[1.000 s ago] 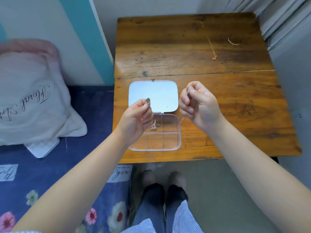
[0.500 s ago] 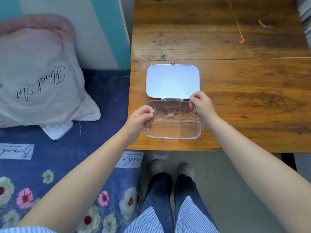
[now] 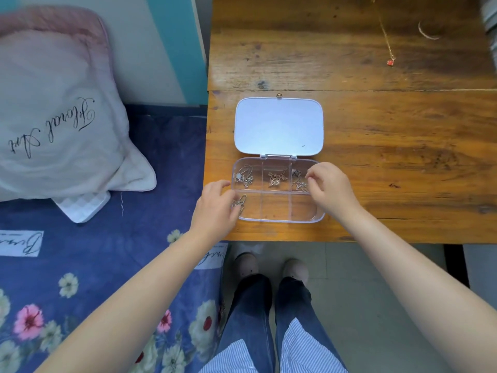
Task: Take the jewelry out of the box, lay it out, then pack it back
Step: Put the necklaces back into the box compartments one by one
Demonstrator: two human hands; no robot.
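A clear plastic jewelry box (image 3: pixel 306 215) with several compartments lies near the table's front edge, its white lid (image 3: pixel 278 126) open flat behind it. A silver chain (image 3: pixel 244 176) fills the back left compartment and a gold pendant piece (image 3: pixel 277 179) the back middle one. My right hand (image 3: pixel 332 188) pinches a thin chain (image 3: pixel 299 183) in the back right compartment. My left hand (image 3: pixel 215 208) holds a small gold piece (image 3: pixel 239 203) in the front left compartment. Far off at the back right lie a necklace with a red pendant (image 3: pixel 390 62) and a curved bangle (image 3: pixel 428 33).
The wooden table (image 3: pixel 390 157) has a seam across its middle. A bed with a blue floral cover (image 3: pixel 94 265) and a white pillow (image 3: pixel 53 117) stands to the left. My legs and shoes (image 3: pixel 269 267) are below the table's front edge.
Both hands came down from above the box into it. The left hand moved to the front left compartment, the right to the back right one. The camera moved closer.
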